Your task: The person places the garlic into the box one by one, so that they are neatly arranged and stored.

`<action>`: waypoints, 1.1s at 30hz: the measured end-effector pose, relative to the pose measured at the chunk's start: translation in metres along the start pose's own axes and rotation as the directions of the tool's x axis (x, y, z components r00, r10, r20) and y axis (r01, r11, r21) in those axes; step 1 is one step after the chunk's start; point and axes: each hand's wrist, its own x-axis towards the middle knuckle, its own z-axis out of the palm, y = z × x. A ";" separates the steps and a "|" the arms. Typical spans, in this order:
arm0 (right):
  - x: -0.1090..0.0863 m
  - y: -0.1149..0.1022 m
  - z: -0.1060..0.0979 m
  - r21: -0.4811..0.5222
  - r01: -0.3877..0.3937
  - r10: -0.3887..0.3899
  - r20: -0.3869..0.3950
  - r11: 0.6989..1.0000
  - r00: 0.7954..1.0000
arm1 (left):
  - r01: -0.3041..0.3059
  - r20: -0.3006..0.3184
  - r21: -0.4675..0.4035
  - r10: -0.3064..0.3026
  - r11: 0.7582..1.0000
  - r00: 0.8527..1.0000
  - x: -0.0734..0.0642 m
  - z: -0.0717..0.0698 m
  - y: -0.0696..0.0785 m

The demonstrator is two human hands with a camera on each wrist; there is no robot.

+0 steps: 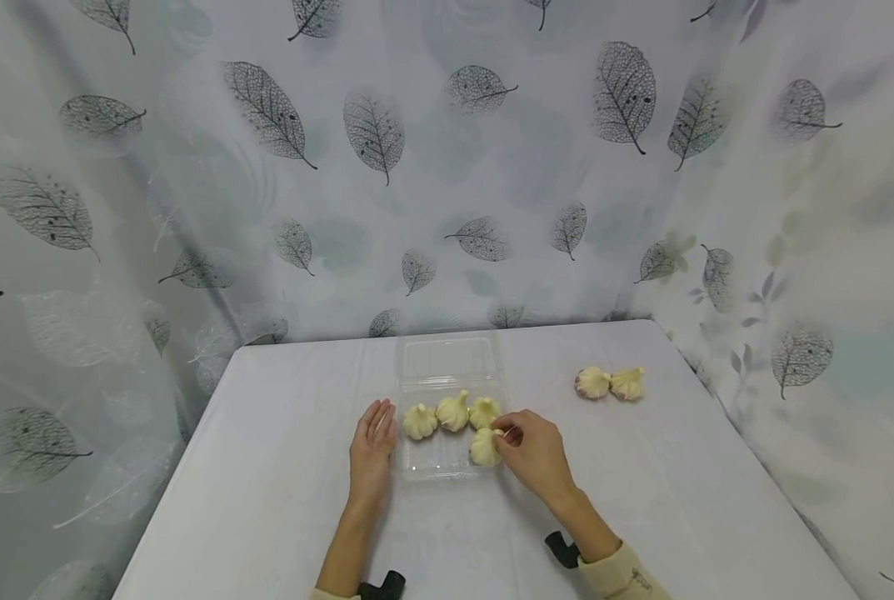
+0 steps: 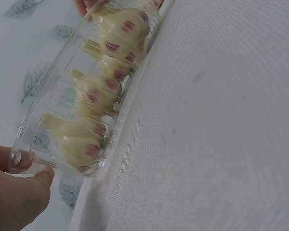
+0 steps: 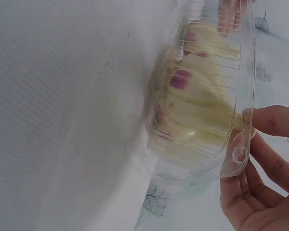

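A clear plastic clamshell box (image 1: 439, 460) lies with its lid (image 1: 449, 358) folded back. Three garlic bulbs sit along its back half: one at left (image 1: 420, 422), one in the middle (image 1: 452, 412), one at right (image 1: 484, 411). In the front right corner is another garlic bulb (image 1: 482, 448), its stem pinched between thumb and finger of my right hand (image 1: 538, 454). The right wrist view shows this bulb (image 3: 197, 108) through the ribbed wall. My left hand (image 1: 372, 454), fingers straight, rests against the box's left side; its thumb (image 2: 44, 180) is at the rim.
Two more garlic bulbs, one white-purple (image 1: 592, 382) and one paler (image 1: 627, 384), lie side by side on the white table (image 1: 282, 467) at the back right. A leaf-patterned curtain (image 1: 461, 183) hangs behind the table and along its sides.
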 end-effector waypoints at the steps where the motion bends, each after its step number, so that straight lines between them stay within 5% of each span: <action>1: 0.000 0.000 0.000 -0.003 -0.005 0.005 0.006 1.000 1.000 | 0.000 0.002 0.001 0.000 1.000 1.000 0.000 0.000 0.000; 10: 0.000 -0.001 -0.003 -0.007 -0.064 0.064 0.061 0.998 0.996 | 0.004 0.017 -0.020 -0.004 1.000 1.000 0.000 0.000 0.001; 20: 0.008 0.000 -0.017 0.004 -0.037 0.036 0.065 0.999 0.997 | 0.000 0.013 -0.031 0.001 1.000 1.000 0.001 0.000 0.000; 26: 0.026 0.018 -0.034 -0.039 -0.068 0.065 -0.078 0.997 0.995 | 0.000 0.013 -0.024 0.001 1.000 1.000 0.000 0.000 0.000; 33: 0.046 0.053 -0.053 -0.067 -0.156 0.133 -0.270 0.985 0.954 | 0.018 0.009 -0.036 -0.018 0.999 1.000 0.000 0.000 0.001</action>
